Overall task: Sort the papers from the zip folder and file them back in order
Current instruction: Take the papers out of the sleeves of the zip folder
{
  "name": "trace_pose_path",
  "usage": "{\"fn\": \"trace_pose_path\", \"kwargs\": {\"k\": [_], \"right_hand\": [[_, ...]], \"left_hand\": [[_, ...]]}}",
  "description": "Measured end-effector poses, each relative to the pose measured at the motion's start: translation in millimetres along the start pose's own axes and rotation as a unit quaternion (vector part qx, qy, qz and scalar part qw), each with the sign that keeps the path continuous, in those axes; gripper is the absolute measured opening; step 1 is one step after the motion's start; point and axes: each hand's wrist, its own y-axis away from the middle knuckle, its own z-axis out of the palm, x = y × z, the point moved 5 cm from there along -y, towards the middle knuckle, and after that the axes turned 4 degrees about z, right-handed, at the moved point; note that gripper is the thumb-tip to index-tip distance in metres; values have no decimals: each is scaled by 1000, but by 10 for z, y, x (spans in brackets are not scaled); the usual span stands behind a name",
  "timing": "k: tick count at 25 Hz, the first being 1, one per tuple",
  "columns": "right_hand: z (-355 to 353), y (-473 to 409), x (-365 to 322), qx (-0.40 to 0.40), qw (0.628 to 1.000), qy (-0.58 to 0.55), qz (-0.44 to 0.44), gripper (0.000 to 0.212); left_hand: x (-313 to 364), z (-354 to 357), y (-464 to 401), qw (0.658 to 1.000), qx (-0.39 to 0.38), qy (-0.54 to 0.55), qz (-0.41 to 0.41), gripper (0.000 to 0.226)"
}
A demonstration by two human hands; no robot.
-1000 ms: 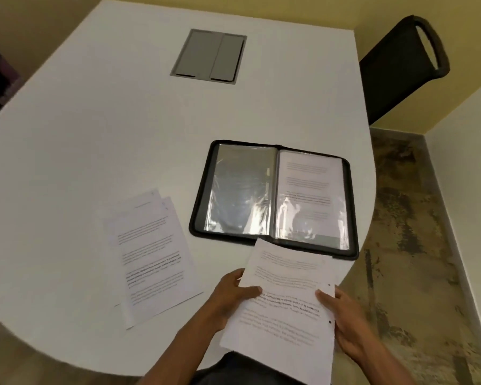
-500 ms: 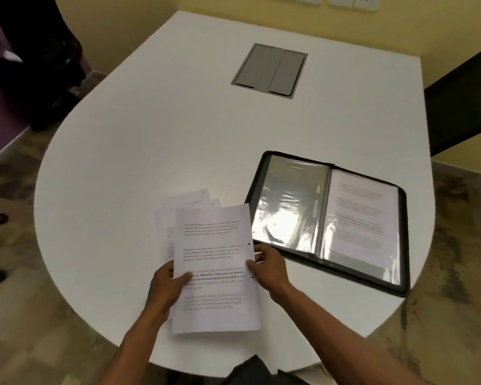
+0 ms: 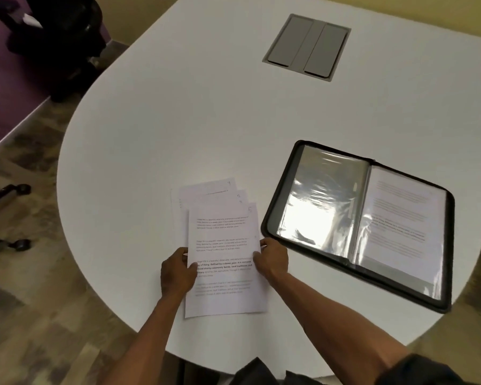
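A printed sheet lies on top of a fanned pile of papers near the front of the white table. Handwritten numbers show in the sheets' top right corners. My left hand pinches the top sheet's left edge, and my right hand pinches its right edge. To the right, a black zip folder lies open. Its left clear sleeve looks empty and shiny. Its right sleeve holds a printed page.
A grey cable hatch is set into the table at the back. A dark chair stands off the table's far left, and a chair base with castors is on the floor at left. The table's curved edge runs close to me.
Both hands carried the sheet from in front of the folder leftward and set it down on the pile of papers. The view has swung left with them.
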Motion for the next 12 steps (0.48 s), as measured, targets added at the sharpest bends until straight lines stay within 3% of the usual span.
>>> {"fn": "trace_pose_path", "kwargs": {"k": [7,12], "right_hand": [[-23,-27,4,7,996,44,-74,48],[33,-51,-8,-3,991,72,-112,44]], "left_hand": [[-126,26,-81,999,11,-39,6,58],[-153,90,-74,999,0,-37,2,65]]}}
